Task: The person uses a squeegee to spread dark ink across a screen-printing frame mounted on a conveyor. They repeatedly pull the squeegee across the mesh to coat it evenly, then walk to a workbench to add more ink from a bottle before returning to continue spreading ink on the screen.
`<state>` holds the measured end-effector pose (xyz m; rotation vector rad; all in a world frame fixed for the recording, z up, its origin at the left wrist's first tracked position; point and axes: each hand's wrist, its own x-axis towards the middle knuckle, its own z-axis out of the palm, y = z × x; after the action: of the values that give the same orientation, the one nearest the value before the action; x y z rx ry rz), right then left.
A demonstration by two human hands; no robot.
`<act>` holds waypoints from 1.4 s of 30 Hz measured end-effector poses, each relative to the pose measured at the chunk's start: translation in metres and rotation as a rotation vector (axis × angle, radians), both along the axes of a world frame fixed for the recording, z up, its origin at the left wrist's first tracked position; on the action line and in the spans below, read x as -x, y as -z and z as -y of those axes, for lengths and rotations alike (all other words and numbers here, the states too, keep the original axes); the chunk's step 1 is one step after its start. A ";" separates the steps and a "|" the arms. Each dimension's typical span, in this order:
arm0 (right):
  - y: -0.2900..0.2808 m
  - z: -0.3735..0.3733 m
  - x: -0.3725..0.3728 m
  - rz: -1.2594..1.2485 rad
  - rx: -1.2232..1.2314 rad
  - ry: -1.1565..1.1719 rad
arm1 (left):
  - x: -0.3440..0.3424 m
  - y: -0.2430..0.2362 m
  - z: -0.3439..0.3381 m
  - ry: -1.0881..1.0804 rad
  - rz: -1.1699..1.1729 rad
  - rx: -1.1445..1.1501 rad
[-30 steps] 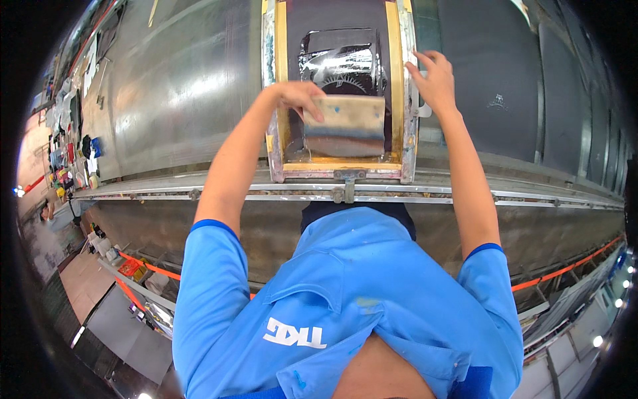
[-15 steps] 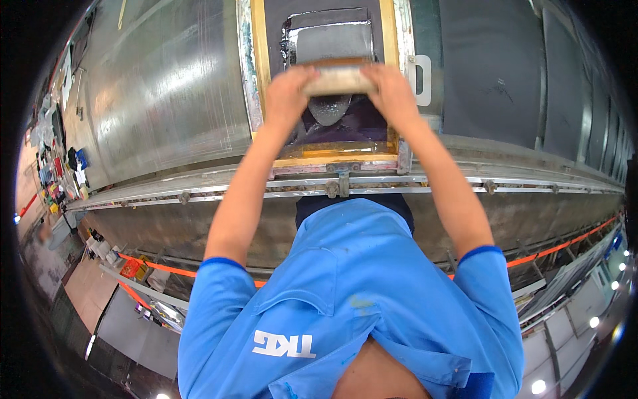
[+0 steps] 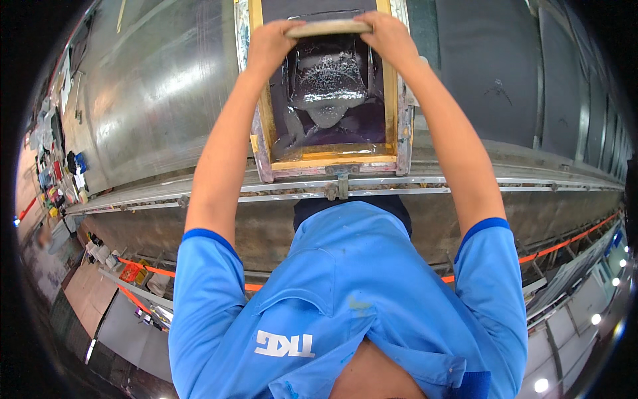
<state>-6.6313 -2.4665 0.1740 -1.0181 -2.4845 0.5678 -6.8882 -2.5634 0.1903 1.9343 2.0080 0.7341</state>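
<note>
A squeegee with a pale handle [image 3: 327, 28] lies crosswise near the far part of a screen frame, with my left hand [image 3: 272, 41] closed on its left end and my right hand [image 3: 389, 41] closed on its right end. The screen frame [image 3: 332, 158] has yellow-taped inner edges and stained, paint-smeared sides. On its dark mesh, below the squeegee, is a glossy, wet patch of ink [image 3: 329, 90] with streaks and a rounded lower edge. The blade under the handle is hard to make out.
A long metal table [image 3: 153, 100] runs left and right, with dark panels [image 3: 488, 86] to the right. A metal rail [image 3: 279, 189] runs along the near edge. Clutter [image 3: 73, 169] sits at the far left; orange bars [image 3: 538, 253] run low on both sides.
My right hand has left the frame's side and gripped the squeegee along with my left. Both hands have then pushed the squeegee away from me toward the frame's far part, uncovering the wet ink.
</note>
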 end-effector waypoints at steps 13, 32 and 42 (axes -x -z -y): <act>0.008 0.108 -0.032 -0.129 0.166 0.065 | -0.038 0.006 0.089 0.011 0.045 0.054; 0.042 0.046 -0.097 -0.295 0.478 0.612 | -0.001 -0.010 0.030 -0.112 0.226 0.190; 0.019 0.068 -0.077 -0.393 0.465 0.777 | -0.061 0.017 0.142 0.050 0.007 -0.136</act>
<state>-6.5541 -2.5350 0.1548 -1.7137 -1.4703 0.9691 -6.8276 -2.7055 0.1728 2.0452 1.9436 0.8848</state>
